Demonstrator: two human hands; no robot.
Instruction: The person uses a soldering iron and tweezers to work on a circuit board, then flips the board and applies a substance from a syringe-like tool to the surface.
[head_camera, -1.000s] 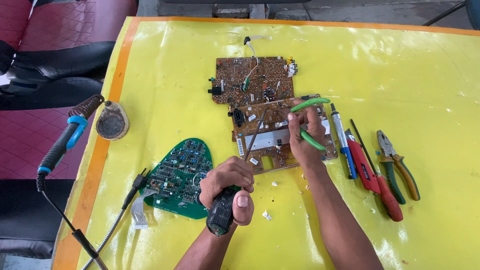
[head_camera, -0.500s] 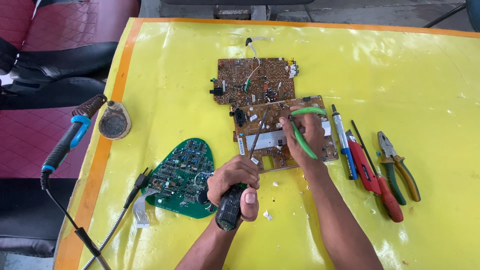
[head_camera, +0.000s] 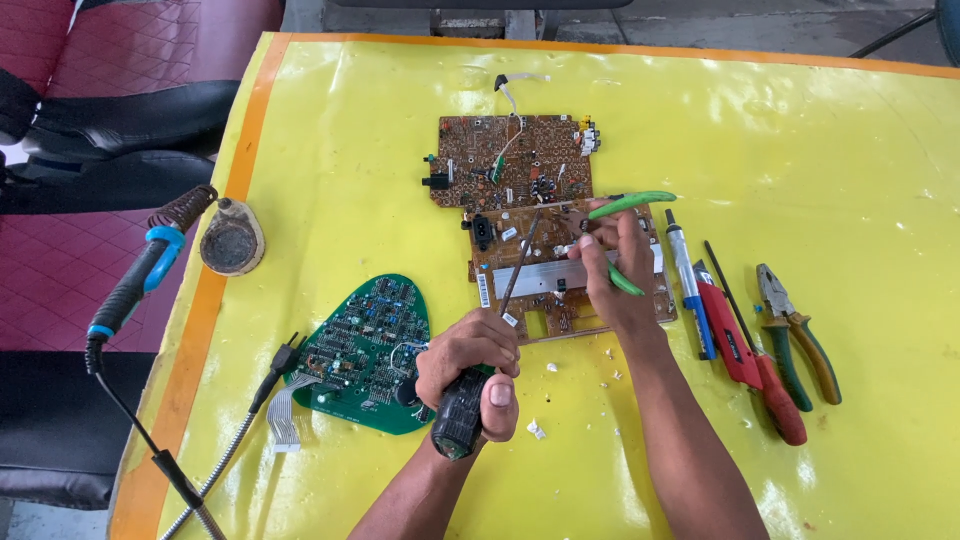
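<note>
My left hand grips the black handle of a screwdriver; its thin shaft runs up and right, and the tip rests on the lower brown circuit board. My right hand holds green-handled cutters over that same board, near its metal strip. A second brown circuit board lies just behind it, with wires at its top edge.
A green rounded circuit board lies left of my left hand. A soldering iron with a blue grip and a round tin sit at the yellow table's left edge. A desoldering pump, red screwdriver and pliers lie to the right.
The right hand with the cutters has shifted slightly over the lower board. The left hand and screwdriver have moved a little toward the right.
</note>
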